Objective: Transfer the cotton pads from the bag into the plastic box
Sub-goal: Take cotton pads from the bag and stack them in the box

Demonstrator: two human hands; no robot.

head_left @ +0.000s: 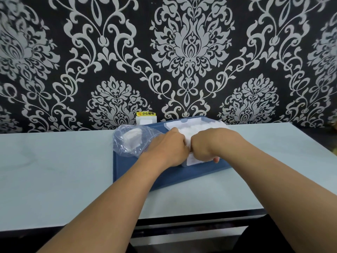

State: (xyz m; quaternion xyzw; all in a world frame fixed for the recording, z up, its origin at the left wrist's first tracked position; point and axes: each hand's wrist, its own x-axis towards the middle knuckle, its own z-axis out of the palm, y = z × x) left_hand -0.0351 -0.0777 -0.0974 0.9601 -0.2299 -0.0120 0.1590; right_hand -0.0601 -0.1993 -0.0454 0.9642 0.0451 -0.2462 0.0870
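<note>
1. both forearms reach in from the bottom edge over a pale table (54, 179).
2. blue tray (164, 178) sits on the table, angled, holding everything else.
3. left hand (169, 148) and right hand (206, 145) side by side, knuckles up, fingers curled down into the cotton pads (197, 127) in the clear plastic box (191, 161); whether they actually grip pads is hidden.
4. box sits at the tray's right, piled with pads.
5. clear bag (131, 141) lies crumpled on the tray's left, just beside the left hand, a few pads inside.
6. behind: white outlet (145, 119) with yellow sticker, damask wallpaper (182, 52).
</note>
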